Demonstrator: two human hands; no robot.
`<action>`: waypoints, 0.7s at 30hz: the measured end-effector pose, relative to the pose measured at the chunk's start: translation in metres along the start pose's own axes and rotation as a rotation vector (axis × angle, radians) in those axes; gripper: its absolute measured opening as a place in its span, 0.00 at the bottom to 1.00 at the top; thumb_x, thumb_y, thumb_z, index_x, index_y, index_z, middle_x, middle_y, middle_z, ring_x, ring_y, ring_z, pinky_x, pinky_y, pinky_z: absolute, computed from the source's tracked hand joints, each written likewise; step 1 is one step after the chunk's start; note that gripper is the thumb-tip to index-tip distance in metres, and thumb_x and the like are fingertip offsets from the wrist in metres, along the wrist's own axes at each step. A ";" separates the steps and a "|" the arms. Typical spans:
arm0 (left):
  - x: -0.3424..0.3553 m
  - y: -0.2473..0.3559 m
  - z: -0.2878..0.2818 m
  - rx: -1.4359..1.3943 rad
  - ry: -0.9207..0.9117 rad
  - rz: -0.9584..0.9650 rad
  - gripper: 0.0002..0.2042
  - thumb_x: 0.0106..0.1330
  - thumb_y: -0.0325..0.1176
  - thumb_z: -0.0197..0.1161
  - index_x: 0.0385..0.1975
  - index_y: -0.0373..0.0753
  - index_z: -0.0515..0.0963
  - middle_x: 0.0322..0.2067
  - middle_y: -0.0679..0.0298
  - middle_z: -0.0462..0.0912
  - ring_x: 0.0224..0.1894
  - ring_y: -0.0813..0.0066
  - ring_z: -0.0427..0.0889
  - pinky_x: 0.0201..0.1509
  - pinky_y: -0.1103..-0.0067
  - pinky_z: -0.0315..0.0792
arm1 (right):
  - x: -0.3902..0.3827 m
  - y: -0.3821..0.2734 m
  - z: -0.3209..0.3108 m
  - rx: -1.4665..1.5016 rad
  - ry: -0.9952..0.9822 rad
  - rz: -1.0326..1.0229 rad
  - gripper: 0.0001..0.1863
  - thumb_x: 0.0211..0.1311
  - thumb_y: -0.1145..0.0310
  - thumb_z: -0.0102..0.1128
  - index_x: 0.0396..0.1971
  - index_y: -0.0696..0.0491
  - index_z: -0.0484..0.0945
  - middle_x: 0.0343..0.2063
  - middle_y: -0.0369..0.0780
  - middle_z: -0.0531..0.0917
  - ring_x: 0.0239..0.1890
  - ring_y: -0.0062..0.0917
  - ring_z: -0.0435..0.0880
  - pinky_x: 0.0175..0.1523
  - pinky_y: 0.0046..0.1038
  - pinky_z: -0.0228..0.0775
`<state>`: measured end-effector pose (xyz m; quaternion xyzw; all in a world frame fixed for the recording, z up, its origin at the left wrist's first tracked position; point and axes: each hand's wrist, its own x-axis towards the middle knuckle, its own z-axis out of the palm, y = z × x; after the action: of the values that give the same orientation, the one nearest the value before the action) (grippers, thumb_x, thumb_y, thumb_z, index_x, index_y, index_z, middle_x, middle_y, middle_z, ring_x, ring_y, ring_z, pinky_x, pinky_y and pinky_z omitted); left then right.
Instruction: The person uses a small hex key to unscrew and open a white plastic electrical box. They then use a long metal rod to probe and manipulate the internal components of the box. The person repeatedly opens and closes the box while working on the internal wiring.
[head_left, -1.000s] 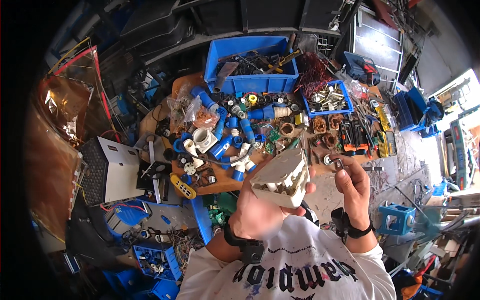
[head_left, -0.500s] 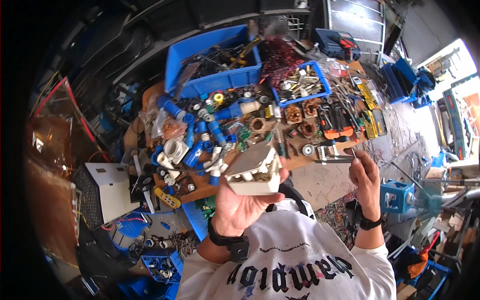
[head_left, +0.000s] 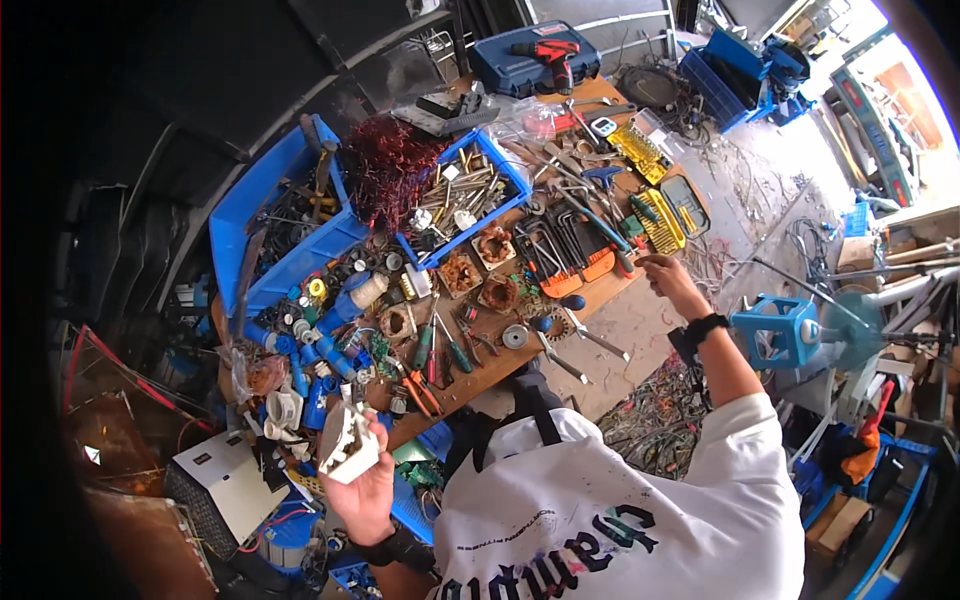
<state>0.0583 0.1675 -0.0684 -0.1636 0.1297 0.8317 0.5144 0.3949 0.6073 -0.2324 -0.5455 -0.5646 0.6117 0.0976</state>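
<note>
In my left hand (head_left: pixel 365 497) rests a small white plastic box (head_left: pixel 350 450), tilted, with its uneven inside showing. The fingers curl around its side, off the table's near left edge. My right hand (head_left: pixel 678 285) is stretched out to the table's right edge, fingers drawn together. Its fingertips are at the handle end of a teal-handled tool (head_left: pixel 605 232); whatever they pinch is too small to make out. Beside them lie black hex keys in orange holders (head_left: pixel 565 278) and a yellow bit case (head_left: pixel 660 222).
A blue bin of tools (head_left: pixel 285 265) and a blue tray of metal parts (head_left: pixel 470 235) stand at the back. Screwdrivers (head_left: pixel 455 345), orange-handled pliers (head_left: pixel 422 393) and blue pipe fittings cover the wooden table (head_left: pixel 490 375). A red drill (head_left: pixel 555 60) lies on a blue case.
My view has swung to the right. My left hand has carried the white box leftward and lower. My right hand has reached farther out, to the tools at the table's right edge.
</note>
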 end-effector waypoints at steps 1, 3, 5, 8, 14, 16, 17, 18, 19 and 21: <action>-0.002 -0.005 -0.003 -0.001 0.042 0.029 0.26 0.67 0.42 0.53 0.63 0.36 0.63 0.62 0.50 0.61 0.63 0.55 0.65 0.55 0.54 0.73 | 0.018 0.013 0.005 0.012 -0.023 0.068 0.12 0.64 0.63 0.57 0.40 0.53 0.81 0.19 0.28 0.70 0.17 0.13 0.67 0.20 0.19 0.57; -0.010 -0.010 -0.012 -0.002 0.114 0.083 0.25 0.68 0.41 0.53 0.61 0.36 0.65 0.61 0.50 0.63 0.62 0.56 0.66 0.55 0.55 0.73 | 0.053 0.036 0.020 0.001 -0.026 0.172 0.11 0.64 0.64 0.57 0.40 0.54 0.81 0.18 0.29 0.70 0.17 0.13 0.67 0.19 0.19 0.56; -0.021 -0.017 -0.018 -0.039 0.200 0.143 0.25 0.68 0.41 0.52 0.61 0.35 0.65 0.61 0.50 0.63 0.61 0.56 0.66 0.54 0.55 0.73 | 0.084 0.055 0.035 -0.045 -0.020 0.174 0.12 0.64 0.64 0.57 0.40 0.54 0.81 0.18 0.31 0.72 0.18 0.16 0.70 0.20 0.21 0.59; -0.036 -0.025 -0.022 -0.039 0.290 0.231 0.25 0.67 0.40 0.53 0.62 0.36 0.64 0.61 0.50 0.63 0.61 0.55 0.67 0.53 0.55 0.74 | 0.136 0.095 0.054 -0.214 0.036 0.084 0.13 0.63 0.62 0.57 0.39 0.55 0.81 0.21 0.39 0.80 0.24 0.27 0.79 0.27 0.29 0.68; -0.057 -0.042 -0.031 -0.026 0.397 0.396 0.27 0.66 0.40 0.54 0.64 0.38 0.61 0.61 0.50 0.63 0.61 0.56 0.67 0.53 0.57 0.75 | 0.185 0.103 0.075 -0.572 0.135 -0.133 0.13 0.58 0.63 0.56 0.36 0.55 0.82 0.34 0.51 0.84 0.42 0.45 0.82 0.48 0.40 0.73; -0.059 -0.044 -0.031 -0.018 0.427 0.402 0.28 0.66 0.41 0.54 0.64 0.38 0.60 0.61 0.52 0.63 0.60 0.57 0.67 0.53 0.58 0.75 | 0.187 0.096 0.077 -0.634 0.135 -0.140 0.13 0.58 0.64 0.54 0.38 0.54 0.82 0.35 0.52 0.83 0.43 0.46 0.82 0.49 0.41 0.73; -0.060 -0.046 -0.032 -0.019 0.441 0.412 0.28 0.66 0.41 0.54 0.64 0.38 0.60 0.61 0.52 0.63 0.60 0.57 0.67 0.53 0.58 0.75 | 0.187 0.094 0.079 -0.663 0.138 -0.143 0.14 0.58 0.64 0.53 0.39 0.54 0.81 0.36 0.52 0.83 0.43 0.46 0.81 0.50 0.42 0.73; -0.058 -0.046 -0.030 -0.015 0.450 0.414 0.28 0.66 0.41 0.54 0.64 0.38 0.60 0.60 0.52 0.63 0.60 0.57 0.67 0.53 0.58 0.75 | 0.188 0.097 0.081 -0.692 0.157 -0.166 0.14 0.58 0.64 0.53 0.40 0.54 0.81 0.36 0.53 0.82 0.44 0.47 0.81 0.51 0.42 0.72; -0.055 -0.046 -0.029 -0.019 0.450 0.412 0.28 0.66 0.41 0.54 0.64 0.38 0.60 0.60 0.52 0.63 0.60 0.57 0.67 0.53 0.58 0.75 | 0.191 0.107 0.079 -0.724 0.181 -0.188 0.15 0.57 0.64 0.53 0.42 0.54 0.80 0.37 0.53 0.82 0.44 0.47 0.80 0.51 0.42 0.72; -0.053 -0.050 -0.030 -0.034 0.451 0.416 0.28 0.66 0.41 0.54 0.64 0.38 0.60 0.60 0.52 0.64 0.60 0.58 0.67 0.54 0.58 0.74 | 0.185 0.105 0.079 -0.767 0.156 -0.180 0.18 0.56 0.64 0.53 0.46 0.55 0.78 0.40 0.54 0.79 0.45 0.49 0.79 0.53 0.43 0.71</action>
<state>0.1293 0.1344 -0.0765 -0.3225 0.2572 0.8640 0.2887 0.3142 0.6614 -0.4379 -0.5355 -0.7884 0.3021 -0.0175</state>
